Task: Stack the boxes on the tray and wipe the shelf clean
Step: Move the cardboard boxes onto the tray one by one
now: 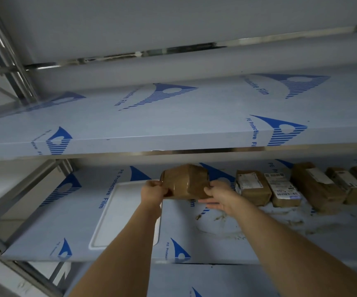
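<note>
Both hands, left (153, 190) and right (218, 195), are gripping a box (186, 181). Tray (107, 219) is lying below the left hand; more boxes (286, 187) are sitting right of the right hand.

Dim, even, cool bluish light, source unseen. Soft shadow under upper shelf (173, 116). Glare streaks on metal rail (152, 52). Overall soft blur; wide-angle bending at edges.

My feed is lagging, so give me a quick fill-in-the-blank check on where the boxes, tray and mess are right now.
1. The taped box is held by ____ hands, the left hand and the right hand.
2. The white tray lies to the ____ of the held box.
3. The tray holds ____ boxes so far.
4. The brown dirt lies on the ____ shelf.

Missing words: both; left; no; lower
</note>
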